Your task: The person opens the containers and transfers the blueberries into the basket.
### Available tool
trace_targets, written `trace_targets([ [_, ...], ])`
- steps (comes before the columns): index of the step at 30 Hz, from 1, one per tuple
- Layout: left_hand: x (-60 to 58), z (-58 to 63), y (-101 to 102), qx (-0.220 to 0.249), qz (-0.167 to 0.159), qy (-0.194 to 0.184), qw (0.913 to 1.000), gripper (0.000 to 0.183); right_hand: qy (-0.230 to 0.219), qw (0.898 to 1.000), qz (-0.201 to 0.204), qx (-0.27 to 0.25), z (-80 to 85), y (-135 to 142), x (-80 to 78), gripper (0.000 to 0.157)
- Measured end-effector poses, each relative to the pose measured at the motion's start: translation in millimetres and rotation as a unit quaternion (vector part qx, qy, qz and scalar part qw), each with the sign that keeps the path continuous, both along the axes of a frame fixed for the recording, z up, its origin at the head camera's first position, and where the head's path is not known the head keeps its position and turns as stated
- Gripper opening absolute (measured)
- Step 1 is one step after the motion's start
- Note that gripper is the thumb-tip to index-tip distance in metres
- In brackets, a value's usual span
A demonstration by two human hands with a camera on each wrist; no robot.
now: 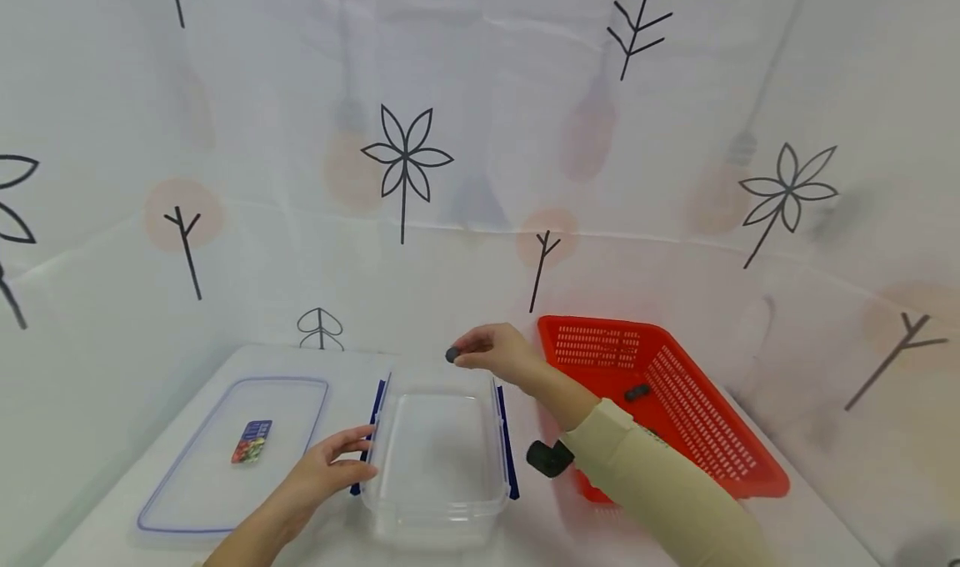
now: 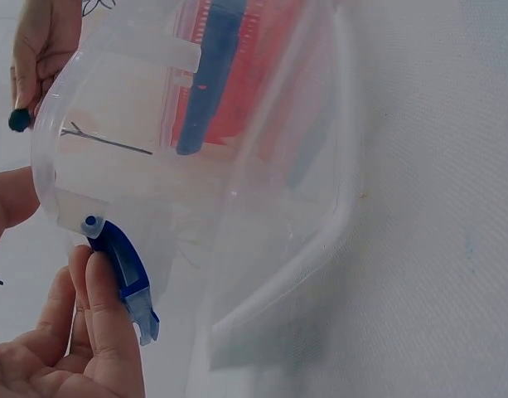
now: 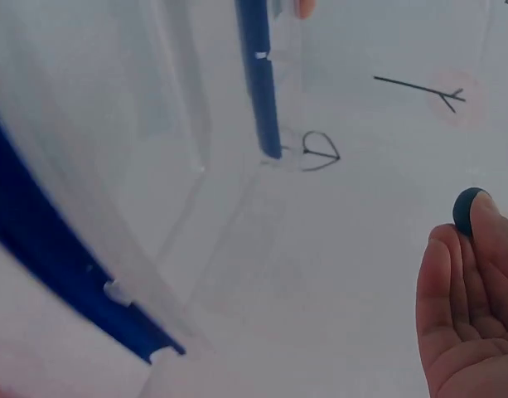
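A clear plastic box (image 1: 438,513) with blue side clips stands without its lid in the middle of the table. My left hand (image 1: 330,471) is at its left side, with extended fingers touching the wall near a blue clip (image 2: 125,269). Above the box's far end, my right hand (image 1: 498,354) pinches a small, dark, rounded piece (image 3: 467,211) between thumb and fingertips. That piece (image 2: 19,120) looks dark green-blue in the left wrist view; its exact kind cannot be told. A red basket (image 1: 720,408) stands on the right, partly covered by my right forearm.
On the left lies a clear lid (image 1: 187,484) with a blue edge and a colourful label (image 1: 252,442). Inside the basket is a dark piece (image 1: 637,393). A black device (image 1: 550,459) sits at the right sleeve. A patterned cloth (image 1: 480,175) hangs behind the table.
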State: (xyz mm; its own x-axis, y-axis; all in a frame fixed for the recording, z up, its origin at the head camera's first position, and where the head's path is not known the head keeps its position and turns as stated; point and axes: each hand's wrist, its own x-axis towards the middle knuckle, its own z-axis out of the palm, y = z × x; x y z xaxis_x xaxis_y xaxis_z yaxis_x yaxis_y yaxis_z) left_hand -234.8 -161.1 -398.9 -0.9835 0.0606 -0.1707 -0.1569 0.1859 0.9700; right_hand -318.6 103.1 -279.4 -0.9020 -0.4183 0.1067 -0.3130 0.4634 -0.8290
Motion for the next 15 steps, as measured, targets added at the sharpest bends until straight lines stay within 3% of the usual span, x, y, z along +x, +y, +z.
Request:
trace_targets([
  [7,-0.3,0.9,-2,0.004,-0.006,0.005,1.0,0.063,0.027,0.998,-0.059,-0.005,1.9,58,9.8,0.019],
  [15,1.3,1.2,-1,0.004,-0.005,0.003,1.0,0.063,0.026,0.99,-0.13,0.054,-4.8,132,12.7,0.027],
])
